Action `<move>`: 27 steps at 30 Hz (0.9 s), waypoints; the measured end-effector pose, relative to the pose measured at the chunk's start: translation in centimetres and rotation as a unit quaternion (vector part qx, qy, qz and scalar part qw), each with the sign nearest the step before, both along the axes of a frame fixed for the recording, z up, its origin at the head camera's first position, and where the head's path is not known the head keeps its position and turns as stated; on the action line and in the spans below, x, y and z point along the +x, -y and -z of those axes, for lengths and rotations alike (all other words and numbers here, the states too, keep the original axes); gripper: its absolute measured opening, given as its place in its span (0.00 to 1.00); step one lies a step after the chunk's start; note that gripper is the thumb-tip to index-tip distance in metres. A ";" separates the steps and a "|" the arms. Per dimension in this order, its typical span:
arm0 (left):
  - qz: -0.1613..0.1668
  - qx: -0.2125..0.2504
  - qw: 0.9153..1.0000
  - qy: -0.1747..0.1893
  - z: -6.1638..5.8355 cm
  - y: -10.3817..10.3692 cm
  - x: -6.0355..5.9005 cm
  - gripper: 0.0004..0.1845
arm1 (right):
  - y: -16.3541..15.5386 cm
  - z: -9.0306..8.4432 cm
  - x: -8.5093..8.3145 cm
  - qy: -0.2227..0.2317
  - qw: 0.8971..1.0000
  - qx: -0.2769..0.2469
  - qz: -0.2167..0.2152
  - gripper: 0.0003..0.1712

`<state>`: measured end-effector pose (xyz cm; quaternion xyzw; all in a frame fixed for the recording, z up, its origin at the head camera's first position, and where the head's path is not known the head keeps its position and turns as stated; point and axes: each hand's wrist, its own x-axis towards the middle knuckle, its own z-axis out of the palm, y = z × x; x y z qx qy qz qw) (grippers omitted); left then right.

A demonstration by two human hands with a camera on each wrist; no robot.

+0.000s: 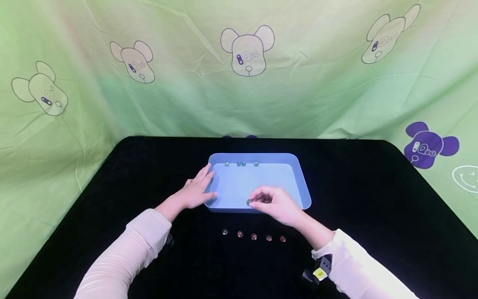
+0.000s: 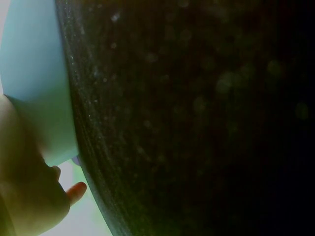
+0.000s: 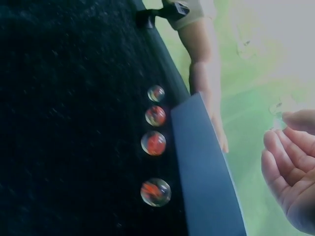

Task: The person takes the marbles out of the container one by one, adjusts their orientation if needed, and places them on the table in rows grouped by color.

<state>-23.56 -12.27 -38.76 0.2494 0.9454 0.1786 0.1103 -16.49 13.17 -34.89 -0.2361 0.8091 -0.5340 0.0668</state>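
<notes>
A blue rectangular tray (image 1: 257, 209) stands on the black tabletop. My left hand (image 1: 194, 192) rests on the tray's left rim with its fingers spread. Over the tray's near side, my right hand (image 1: 278, 204) pinches a glass marble (image 1: 248, 202) between thumb and fingers. Several bluish-green marbles (image 1: 226, 163) lie along the far inner wall of the tray. In front of the tray, several clear marbles with red inside (image 1: 254, 236) form a row on the black cloth; the right wrist view shows some of these red marbles (image 3: 153, 143) up close.
Black cloth (image 1: 354, 187) covers the table on both sides of the tray. A green curtain (image 1: 186, 104) printed with bear-like heads hangs behind and around the table. Each wrist wears a dark strap device, the right one (image 1: 324, 265) with a yellow label.
</notes>
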 end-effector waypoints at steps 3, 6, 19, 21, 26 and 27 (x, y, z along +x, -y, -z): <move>-0.001 -0.001 1.000 0.002 -0.1 0.0 0.0 0.38 | 0.4 0.2 0.5 0.003 1.000 -0.004 -0.011 0.07; -0.003 -0.003 1.000 0.005 -0.3 -0.1 0.1 0.38 | 0.8 0.4 0.9 0.008 1.000 -0.011 -0.020 0.07; -0.007 -0.005 1.000 0.003 -0.1 -0.2 0.1 0.39 | 2.5 1.1 2.4 0.039 0.997 -0.015 -0.060 0.06; -0.007 -0.007 1.000 0.002 0.0 -0.2 0.0 0.39 | 2.7 1.3 2.6 0.045 0.997 -0.012 -0.067 0.06; -0.006 -0.011 1.000 0.002 0.1 -0.1 -0.1 0.39 | 3.2 2.1 3.1 0.032 0.997 -0.003 -0.075 0.05; -0.005 -0.011 1.000 0.002 0.1 -0.1 -0.2 0.39 | 3.3 2.2 3.3 0.027 0.997 -0.002 -0.075 0.05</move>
